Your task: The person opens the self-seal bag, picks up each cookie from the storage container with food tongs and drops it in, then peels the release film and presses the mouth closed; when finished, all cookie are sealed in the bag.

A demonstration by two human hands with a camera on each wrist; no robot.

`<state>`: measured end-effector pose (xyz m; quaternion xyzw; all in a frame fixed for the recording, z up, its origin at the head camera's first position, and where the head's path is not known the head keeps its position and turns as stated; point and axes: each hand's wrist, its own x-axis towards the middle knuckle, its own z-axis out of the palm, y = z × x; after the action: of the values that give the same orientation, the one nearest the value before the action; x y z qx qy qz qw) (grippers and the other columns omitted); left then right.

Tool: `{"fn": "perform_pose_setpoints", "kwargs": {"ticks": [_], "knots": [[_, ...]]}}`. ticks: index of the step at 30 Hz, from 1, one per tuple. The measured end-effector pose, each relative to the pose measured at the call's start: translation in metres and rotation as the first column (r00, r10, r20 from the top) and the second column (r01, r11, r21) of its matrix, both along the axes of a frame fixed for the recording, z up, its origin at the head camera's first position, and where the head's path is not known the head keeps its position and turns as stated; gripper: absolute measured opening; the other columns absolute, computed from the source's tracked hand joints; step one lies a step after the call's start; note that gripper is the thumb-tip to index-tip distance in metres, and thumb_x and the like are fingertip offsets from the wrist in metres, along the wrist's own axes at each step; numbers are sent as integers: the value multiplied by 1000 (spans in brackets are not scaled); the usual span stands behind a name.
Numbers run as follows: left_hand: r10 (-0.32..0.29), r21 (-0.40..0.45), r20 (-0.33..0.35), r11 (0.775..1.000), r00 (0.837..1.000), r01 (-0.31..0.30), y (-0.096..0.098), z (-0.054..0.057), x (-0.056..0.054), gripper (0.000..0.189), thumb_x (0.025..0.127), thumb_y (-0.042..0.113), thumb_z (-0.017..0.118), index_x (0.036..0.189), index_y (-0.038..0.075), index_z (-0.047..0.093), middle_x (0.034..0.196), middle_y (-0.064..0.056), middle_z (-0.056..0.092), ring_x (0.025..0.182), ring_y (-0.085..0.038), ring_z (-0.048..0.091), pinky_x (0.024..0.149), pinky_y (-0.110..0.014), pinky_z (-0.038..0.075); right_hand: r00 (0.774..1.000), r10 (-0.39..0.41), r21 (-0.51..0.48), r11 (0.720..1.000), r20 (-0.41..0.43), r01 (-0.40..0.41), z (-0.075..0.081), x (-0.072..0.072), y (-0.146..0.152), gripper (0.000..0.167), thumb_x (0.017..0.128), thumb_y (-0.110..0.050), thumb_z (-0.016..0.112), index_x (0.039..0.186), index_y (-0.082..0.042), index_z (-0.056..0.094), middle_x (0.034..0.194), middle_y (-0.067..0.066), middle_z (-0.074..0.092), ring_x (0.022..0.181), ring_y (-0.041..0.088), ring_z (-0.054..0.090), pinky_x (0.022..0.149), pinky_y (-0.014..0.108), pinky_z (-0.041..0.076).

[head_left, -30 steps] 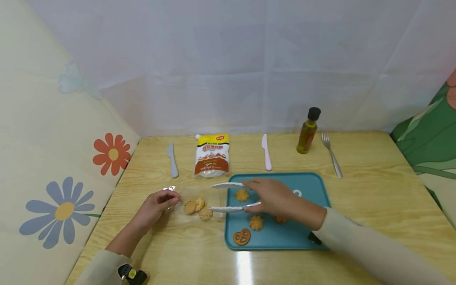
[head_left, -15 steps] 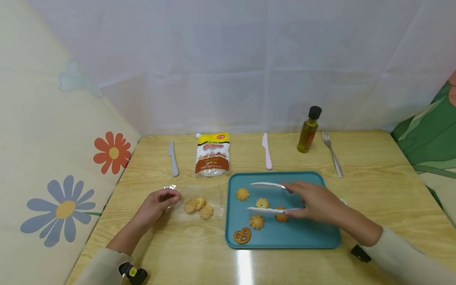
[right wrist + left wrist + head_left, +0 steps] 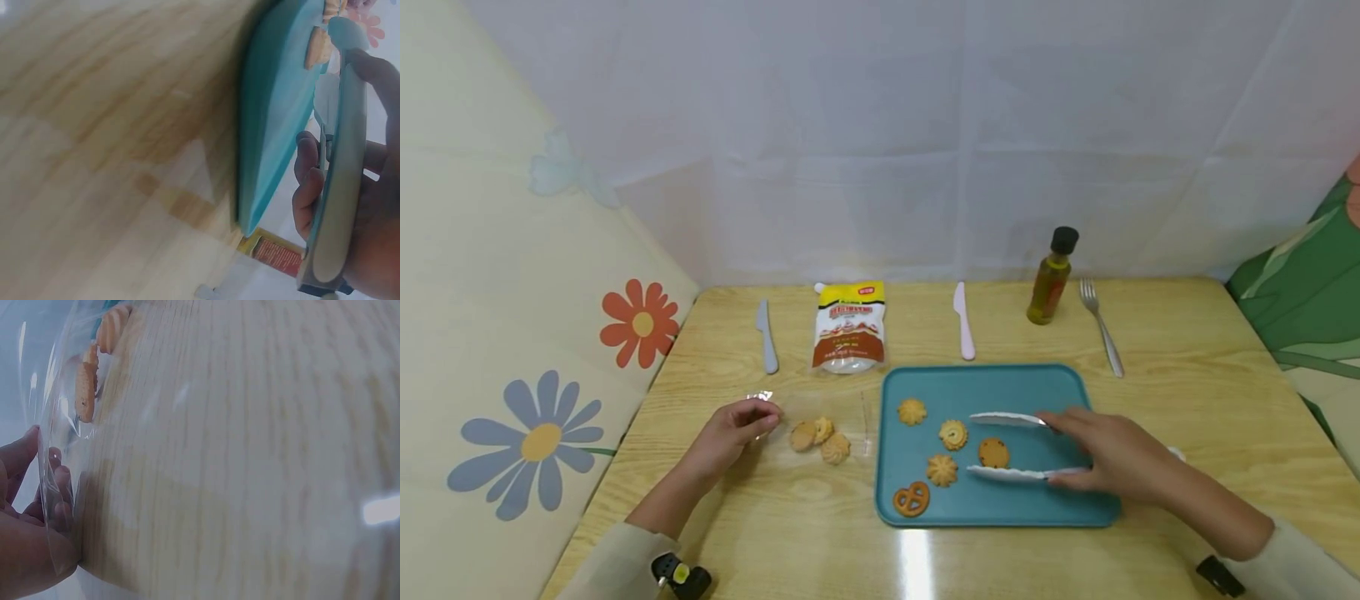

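Note:
My left hand (image 3: 733, 433) pinches the edge of a clear plastic bag (image 3: 842, 406) lying left of the tray. Several cookies (image 3: 835, 450) are inside the bag, also visible through the film in the left wrist view. Over the teal tray (image 3: 992, 385), my right hand (image 3: 1120, 457) grips a pair of tongs (image 3: 344, 175) with white tips. The spread tong arms lie on either side of a round speckled cookie (image 3: 994, 452). Two flower-shaped cookies (image 3: 912, 411), a swirl cookie (image 3: 953, 434) and a pretzel (image 3: 912, 499) also lie on the tray.
Behind the tray stand a yellow, white and brown pouch (image 3: 848, 327) and an oil bottle (image 3: 1049, 279). A grey knife (image 3: 767, 337), a pink knife (image 3: 964, 322) and a fork (image 3: 1102, 327) lie along the back of the wooden table (image 3: 790, 542).
The right hand has drawn the tongs rightward from above the bag to the round cookie. A swirl cookie now shows on the tray. The left hand has stayed at the bag.

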<state>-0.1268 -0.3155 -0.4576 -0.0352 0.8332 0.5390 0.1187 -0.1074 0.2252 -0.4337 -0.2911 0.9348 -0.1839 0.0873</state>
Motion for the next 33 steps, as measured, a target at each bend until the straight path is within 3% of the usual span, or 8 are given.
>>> {"fn": "perform_pose_setpoints", "kwargs": {"ticks": [5, 14, 33], "knots": [[2, 1, 6, 1000, 1000, -2, 0, 1, 0, 25, 103, 12, 64, 120, -7, 65, 108, 0, 66, 91, -10, 52, 76, -26, 45, 1000, -10, 54, 999, -16, 11, -3, 3, 6, 78, 84, -55, 81, 146, -12, 59, 117, -1, 67, 87, 4, 59, 70, 29, 51], [0, -1, 9, 1000, 1000, 0, 0, 1, 0, 26, 104, 13, 63, 121, -7, 66, 108, 2, 65, 93, -11, 52, 78, -26, 45, 1000, 20, 22, 1000, 11, -20, -6, 4, 13, 69, 89, -53, 77, 144, -14, 62, 101, -9, 63, 66, -2, 42, 59, 22, 38], [-4, 10, 8, 1000, 1000, 4, 0, 2, 1, 25, 104, 12, 62, 121, -7, 66, 112, 0, 66, 96, -10, 54, 80, -25, 46, 999, 35, -29, 999, 23, -35, -1, -3, 9, 66, 91, -54, 75, 140, -12, 65, 91, -12, 64, 64, -3, 44, 57, 21, 40]]}}
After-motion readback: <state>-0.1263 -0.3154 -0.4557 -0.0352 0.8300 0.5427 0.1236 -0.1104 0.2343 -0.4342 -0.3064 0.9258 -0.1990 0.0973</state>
